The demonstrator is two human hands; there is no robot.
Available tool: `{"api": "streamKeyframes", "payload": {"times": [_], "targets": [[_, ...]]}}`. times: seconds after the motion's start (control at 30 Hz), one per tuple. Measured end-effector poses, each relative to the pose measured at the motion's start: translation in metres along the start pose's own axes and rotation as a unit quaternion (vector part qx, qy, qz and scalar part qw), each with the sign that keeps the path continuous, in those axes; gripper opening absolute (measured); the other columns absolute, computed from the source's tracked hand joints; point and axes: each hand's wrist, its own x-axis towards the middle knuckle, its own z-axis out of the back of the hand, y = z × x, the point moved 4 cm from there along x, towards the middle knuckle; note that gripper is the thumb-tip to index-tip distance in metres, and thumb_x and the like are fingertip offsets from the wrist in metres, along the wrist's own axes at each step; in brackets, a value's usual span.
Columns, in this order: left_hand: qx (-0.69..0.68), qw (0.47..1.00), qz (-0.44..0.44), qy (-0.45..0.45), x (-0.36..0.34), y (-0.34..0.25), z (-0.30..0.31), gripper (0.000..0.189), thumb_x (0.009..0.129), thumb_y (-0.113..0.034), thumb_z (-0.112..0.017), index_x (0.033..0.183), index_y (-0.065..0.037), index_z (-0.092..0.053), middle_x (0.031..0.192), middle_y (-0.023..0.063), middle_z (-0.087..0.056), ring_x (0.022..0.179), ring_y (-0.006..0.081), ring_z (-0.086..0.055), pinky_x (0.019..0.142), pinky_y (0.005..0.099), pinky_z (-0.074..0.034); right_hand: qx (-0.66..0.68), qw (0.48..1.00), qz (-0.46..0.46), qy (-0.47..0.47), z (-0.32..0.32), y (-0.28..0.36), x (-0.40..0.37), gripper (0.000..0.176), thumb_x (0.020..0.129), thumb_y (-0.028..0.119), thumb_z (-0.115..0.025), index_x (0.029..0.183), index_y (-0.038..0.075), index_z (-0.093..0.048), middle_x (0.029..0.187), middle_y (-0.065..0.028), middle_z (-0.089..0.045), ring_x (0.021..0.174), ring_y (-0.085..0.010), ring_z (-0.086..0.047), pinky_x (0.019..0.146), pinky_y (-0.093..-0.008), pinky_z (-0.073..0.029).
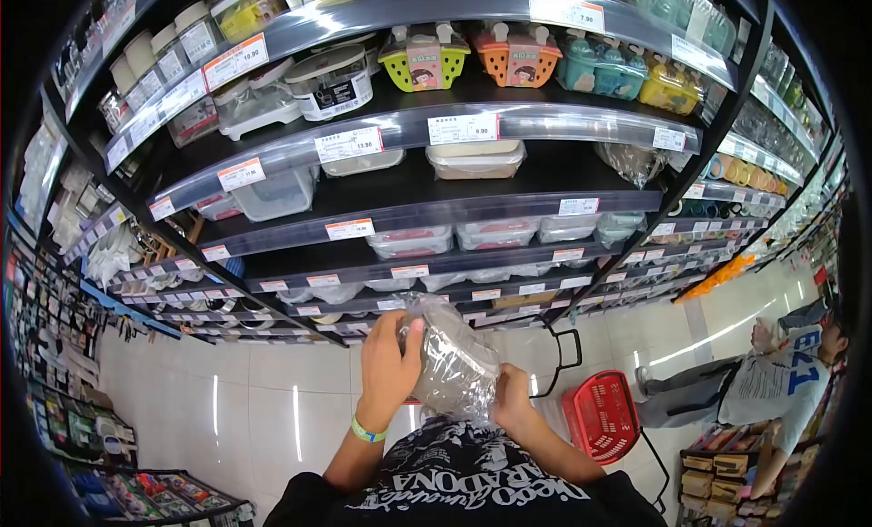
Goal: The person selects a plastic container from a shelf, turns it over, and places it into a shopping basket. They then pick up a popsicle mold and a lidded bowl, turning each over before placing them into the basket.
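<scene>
The left hand and the right hand are apart from each other, each clamped on the same pack, held up in front of the shirt. The pack is wrapped in clear, crinkled film that throws back the light; what is inside looks like something grey, though the glare makes that hard to say for sure.

Its long axis slants from about 11 o'clock to 5 o'clock. The left hand grips it from the 9 o'clock side, thumb up near the top end; the right hand has the lower end, at about 4 o'clock. So the pack sits between the two, with neither hand clearly nearer. A band circles the left wrist.

From the pack, the shelf rises at 12 o'clock, with tubs stacked on the tier below its lip and a wrapped bag towards 1 or 2 o'clock. The red basket lies between 3 and 4 o'clock, past the right hand and well apart from the pack, so the right hand is the nearer one to it. Farther out at 3 o'clock is another person, away from the hands.
</scene>
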Motion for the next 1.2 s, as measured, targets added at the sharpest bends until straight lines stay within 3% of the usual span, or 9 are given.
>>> {"api": "streamKeyframes", "payload": {"times": [0.2, 0.47, 0.57, 0.67, 0.8, 0.93, 1.07, 1.17, 1.2], "targets": [[-0.004, 0.998, 0.055, 0.034, 0.001, 0.024, -0.002, 0.033, 0.097, -0.026, -0.053, 0.078, 0.0, -0.061, 0.057, 0.0172, -0.056, 0.05, 0.0323, -0.055, 0.052, 0.0397, -0.042, 0.032, 0.999, 0.024, 0.021, 0.004, 0.007, 0.005, 0.05, 0.084, 0.022, -0.041, 0.128, 0.002, -0.053, 0.127, -0.0158, -0.059, 0.118, -0.0325, -0.056, 0.1, -0.0456, -0.044], [-0.125, 0.986, 0.103, 0.033, 0.007, 0.03, 0.008, 0.043, 0.099, -0.026, -0.052, 0.066, 0.002, -0.05, 0.056, 0.0042, -0.044, 0.056, 0.0103, -0.036, 0.052, 0.0324, -0.031, 0.043, 0.998, 0.019, 0.037, -0.004, 0.007, -0.01, 0.055, 0.078, 0.02, -0.045, 0.127, -0.005, -0.054, 0.129, -0.0225, -0.058, 0.12, -0.0361, -0.055, 0.105, -0.0485, -0.042], [-0.174, 0.976, 0.128, 0.028, 0.006, 0.038, 0.01, 0.046, 0.101, -0.026, -0.052, 0.064, 0.001, -0.048, 0.058, -0.0014, -0.043, 0.059, 0.0079, -0.034, 0.053, 0.0306, -0.03, 0.054, 0.992, 0.024, 0.108, 0.0, 0.01, -0.006, 0.058, 0.074, 0.018, -0.047, 0.127, -0.004, -0.054, 0.123, -0.0192, -0.061, 0.106, -0.0298, -0.061, 0.092, -0.043, -0.049], [-0.23, 0.961, 0.152, 0.019, 0.005, 0.048, 0.011, 0.046, 0.101, -0.025, -0.052, 0.061, -0.002, -0.048, 0.059, -0.0041, -0.043, 0.059, 0.0066, -0.034, 0.052, 0.0296, -0.028, 0.082, 0.986, 0.03, 0.141, -0.013, 0.016, -0.02, 0.046, 0.073, 0.013, -0.048, 0.117, 0.001, -0.056, 0.082, -0.0082, -0.061, 0.057, -0.0178, -0.046, 0.057, -0.0303, -0.041], [-0.344, 0.913, 0.218, 0.0, 0.007, 0.061, 0.013, 0.045, 0.1, -0.027, -0.055, 0.06, -0.006, -0.052, 0.06, -0.0046, -0.047, 0.058, 0.0056, -0.039, 0.052, 0.0274, -0.031, 0.099, 0.983, 0.052, 0.144, -0.031, 0.028, -0.041, 0.03, 0.076, 0.004, -0.053, 0.106, 0.002, -0.058, 0.078, -0.006, -0.058, 0.054, -0.0147, -0.043, 0.053, -0.0288, -0.038], [-0.422, 0.851, 0.312, 0.029, 0.008, 0.041, 0.017, 0.041, 0.096, -0.038, -0.058, 0.074, -0.003, -0.06, 0.073, 0.0021, -0.061, 0.066, 0.0103, -0.056, 0.062, 0.0249, -0.044, 0.088, 0.966, 0.053, 0.237, -0.033, 0.031, -0.055, 0.016, 0.081, 0.004, -0.06, 0.097, 0.003, -0.058, 0.074, -0.0062, -0.057, 0.046, -0.0121, -0.04, 0.047, -0.027, -0.034], [-0.452, 0.774, 0.437, 0.069, -0.021, 0.124, -0.04, 0.044, 0.094, -0.043, -0.059, 0.098, 0.001, -0.065, 0.092, 0.0076, -0.065, 0.082, 0.0167, -0.061, 0.074, 0.0288, -0.048, 0.057, 0.945, 0.029, 0.32, -0.037, 0.036, -0.072, 0.011, 0.084, 0.008, -0.063, 0.091, 0.002, -0.057, 0.072, -0.0079, -0.059, 0.038, -0.0093, -0.038, 0.039, -0.0239, -0.032], [-0.483, 0.752, 0.437, 0.1, -0.042, 0.139, -0.062, 0.048, 0.095, -0.044, -0.058, 0.109, 0.002, -0.064, 0.1, 0.0095, -0.065, 0.086, 0.0176, -0.061, 0.078, 0.0291, -0.048, 0.095, 0.922, 0.026, 0.374, -0.026, 0.034, -0.075, 0.009, 0.085, 0.008, -0.062, 0.091, 0.003, -0.058, 0.072, -0.008, -0.059, 0.036, -0.0071, -0.037, 0.036, -0.0202, -0.029], [-0.453, 0.779, 0.422, 0.097, -0.04, 0.104, -0.046, 0.046, 0.096, -0.042, -0.055, 0.113, 0.0, -0.062, 0.106, 0.0104, -0.065, 0.094, 0.0185, -0.06, 0.083, 0.0305, -0.048, 0.109, 0.924, 0.03, 0.366, -0.019, 0.032, -0.072, 0.008, 0.085, 0.009, -0.061, 0.09, 0.003, -0.059, 0.069, -0.0051, -0.058, 0.036, -0.0038, -0.034, 0.035, -0.0185, -0.026]]}}
